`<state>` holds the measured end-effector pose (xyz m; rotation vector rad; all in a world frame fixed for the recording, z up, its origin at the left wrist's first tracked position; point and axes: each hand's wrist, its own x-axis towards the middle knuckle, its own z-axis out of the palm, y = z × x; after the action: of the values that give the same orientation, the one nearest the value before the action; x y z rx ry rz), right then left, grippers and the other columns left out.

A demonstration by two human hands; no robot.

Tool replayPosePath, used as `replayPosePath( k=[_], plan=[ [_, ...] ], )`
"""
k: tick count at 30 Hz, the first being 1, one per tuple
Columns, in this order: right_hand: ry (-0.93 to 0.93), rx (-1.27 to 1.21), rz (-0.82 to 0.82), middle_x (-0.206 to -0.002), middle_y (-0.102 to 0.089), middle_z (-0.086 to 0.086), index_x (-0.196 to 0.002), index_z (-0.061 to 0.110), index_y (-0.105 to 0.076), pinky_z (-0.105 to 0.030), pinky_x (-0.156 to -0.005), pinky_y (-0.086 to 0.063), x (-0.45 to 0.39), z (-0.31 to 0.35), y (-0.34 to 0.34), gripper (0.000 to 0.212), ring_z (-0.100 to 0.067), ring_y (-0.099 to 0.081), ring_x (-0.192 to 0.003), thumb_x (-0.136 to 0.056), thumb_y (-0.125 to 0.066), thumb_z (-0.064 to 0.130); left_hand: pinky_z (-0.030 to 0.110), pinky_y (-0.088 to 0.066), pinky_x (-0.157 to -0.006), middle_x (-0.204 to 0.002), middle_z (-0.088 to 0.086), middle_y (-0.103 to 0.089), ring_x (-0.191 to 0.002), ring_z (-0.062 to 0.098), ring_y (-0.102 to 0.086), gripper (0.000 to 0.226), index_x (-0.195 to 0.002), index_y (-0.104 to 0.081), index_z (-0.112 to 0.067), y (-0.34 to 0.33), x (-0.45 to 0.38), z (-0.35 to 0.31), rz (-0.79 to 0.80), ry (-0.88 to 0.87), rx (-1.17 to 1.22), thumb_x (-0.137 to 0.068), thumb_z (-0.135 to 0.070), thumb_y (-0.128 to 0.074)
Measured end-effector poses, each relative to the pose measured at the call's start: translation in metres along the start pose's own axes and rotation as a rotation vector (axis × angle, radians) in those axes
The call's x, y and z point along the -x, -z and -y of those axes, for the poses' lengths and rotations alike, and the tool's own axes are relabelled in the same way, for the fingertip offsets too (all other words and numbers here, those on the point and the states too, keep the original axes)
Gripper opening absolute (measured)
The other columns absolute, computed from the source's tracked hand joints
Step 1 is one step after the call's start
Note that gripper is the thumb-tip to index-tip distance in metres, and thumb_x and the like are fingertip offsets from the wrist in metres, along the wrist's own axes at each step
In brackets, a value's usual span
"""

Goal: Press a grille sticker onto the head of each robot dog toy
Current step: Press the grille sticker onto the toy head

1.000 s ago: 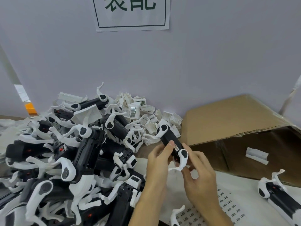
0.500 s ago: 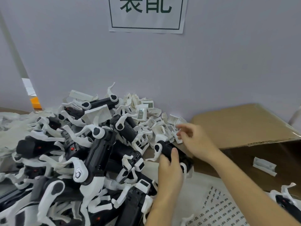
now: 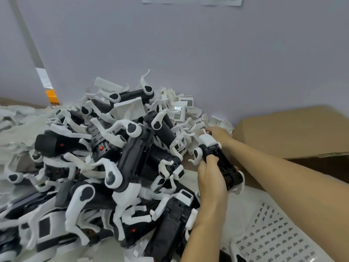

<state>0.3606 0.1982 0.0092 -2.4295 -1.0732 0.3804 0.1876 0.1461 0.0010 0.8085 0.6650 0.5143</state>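
Head view: left hand (image 3: 210,178) grips robot dog toy (image 3: 220,163).

A toy assembly workshop: a heap of robot dog toys (image 3: 117,167), sticker sheets (image 3: 279,241) and a cardboard box (image 3: 294,133).

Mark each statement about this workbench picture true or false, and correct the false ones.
1. The left hand grips a black-bodied plastic robot dog toy. True.
2. The right hand rests on the white sheet of small printed stickers. False: it reaches to the heap of small white plastic head pieces by the wall.
3. The brown cardboard box lies right of the held toy. True.
4. The big pile of black-and-white robot dog toys sits inside the box. False: it lies on the table, left of it.
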Motion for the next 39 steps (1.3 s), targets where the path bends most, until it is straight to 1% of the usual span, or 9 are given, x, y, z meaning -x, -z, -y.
replayPosePath(
  k=[4, 9, 12, 14, 17, 25, 29, 32, 39],
  plan=[
    [-0.105, 0.017, -0.087, -0.135, -0.061, -0.019, -0.129, 0.003, -0.063, -0.041, -0.102, -0.046, -0.007, 0.0, 0.003, 0.031, -0.035, -0.056, -0.124, -0.102, -0.055, 0.016, 0.034, -0.054, -0.063, -0.108, 0.03, -0.07, -0.079, 0.03, -0.066, 0.035, -0.115, -0.062, 0.001, 0.001, 0.0, 0.001, 0.022, 0.009, 0.023, -0.096, -0.023, -0.044],
    [-0.102, -0.075, -0.465, -0.116, -0.068, -0.023, -0.112, -0.005, -0.066, -0.042, -0.093, -0.049, 0.004, 0.001, 0.011, 0.029, -0.039, -0.061, -0.111, -0.099, -0.047, 0.011, 0.032, -0.055, -0.064, -0.103, 0.025, -0.073, -0.078, 0.027, -0.066, 0.03, -0.111, -0.062, -0.003, 0.003, -0.002, 0.003, 0.024, -0.007, 0.004, -0.098, -0.024, -0.044],
    [-0.063, -0.194, -0.539, -0.12, -0.07, -0.015, -0.129, 0.01, -0.064, -0.042, -0.101, -0.052, 0.02, -0.002, 0.025, 0.04, -0.034, -0.066, -0.113, -0.094, -0.045, 0.003, 0.029, -0.056, -0.064, -0.108, 0.024, -0.072, -0.082, 0.026, -0.069, 0.03, -0.112, -0.062, -0.006, 0.003, -0.003, 0.003, 0.012, -0.005, -0.014, -0.098, -0.026, -0.045],
    [-0.03, -0.359, -0.563, -0.111, -0.071, -0.004, -0.128, 0.018, -0.065, -0.039, -0.084, -0.061, 0.036, -0.004, 0.033, 0.046, -0.026, -0.075, -0.092, -0.092, -0.043, 0.0, 0.025, -0.055, -0.057, -0.105, 0.024, -0.073, -0.075, 0.023, -0.07, 0.031, -0.113, -0.062, -0.004, 0.003, -0.002, 0.001, 0.012, 0.0, -0.008, -0.098, -0.025, -0.045],
    [0.013, -0.648, -0.55, -0.099, -0.071, 0.0, -0.122, 0.023, -0.069, -0.026, -0.064, -0.062, 0.07, -0.005, 0.041, 0.048, -0.019, -0.076, -0.068, -0.093, -0.042, -0.005, 0.024, -0.053, -0.053, -0.104, 0.023, -0.074, -0.07, 0.02, -0.069, 0.034, -0.116, -0.063, -0.003, 0.003, -0.002, 0.0, 0.01, 0.006, -0.016, -0.098, -0.027, -0.046],
    [0.127, -1.347, -0.409, -0.103, -0.077, -0.012, -0.113, 0.017, -0.071, -0.026, -0.063, -0.06, 0.156, -0.024, 0.016, 0.024, -0.03, -0.075, -0.08, -0.105, -0.049, 0.014, 0.028, -0.055, -0.058, -0.092, 0.015, -0.077, -0.079, 0.026, -0.074, 0.033, -0.114, -0.064, -0.01, 0.001, 0.001, 0.003, -0.021, -0.047, -0.107, -0.096, -0.032, -0.046],
    [0.087, -1.223, -0.536, -0.098, -0.078, -0.009, -0.097, 0.027, -0.078, -0.022, -0.056, -0.057, 0.169, -0.031, 0.001, 0.022, -0.03, -0.077, -0.075, -0.099, -0.056, 0.027, 0.04, -0.059, -0.075, -0.098, 0.018, -0.076, -0.088, 0.031, -0.073, 0.033, -0.11, -0.065, -0.012, -0.001, 0.003, 0.004, -0.046, -0.066, -0.127, -0.092, -0.035, -0.05],
    [0.117, -1.195, -0.493, -0.1, -0.079, -0.002, -0.103, 0.037, -0.075, -0.02, -0.056, -0.056, 0.169, -0.037, -0.005, 0.031, -0.03, -0.077, -0.077, -0.103, -0.055, 0.013, 0.053, -0.056, -0.091, -0.106, 0.026, -0.071, -0.103, 0.045, -0.068, 0.041, -0.108, -0.064, -0.012, -0.004, 0.005, 0.003, -0.06, -0.049, -0.087, -0.079, -0.039, -0.056],
    [0.181, -1.17, -0.328, -0.112, -0.075, -0.006, -0.12, 0.019, -0.063, -0.036, -0.09, -0.058, 0.165, -0.063, 0.007, 0.043, -0.023, -0.072, -0.104, -0.091, -0.06, -0.012, 0.051, -0.055, -0.092, -0.103, 0.022, -0.072, -0.102, 0.041, -0.069, 0.054, -0.11, -0.065, -0.013, -0.003, -0.004, 0.008, -0.057, -0.074, -0.094, -0.066, -0.043, -0.056]
  ],
)
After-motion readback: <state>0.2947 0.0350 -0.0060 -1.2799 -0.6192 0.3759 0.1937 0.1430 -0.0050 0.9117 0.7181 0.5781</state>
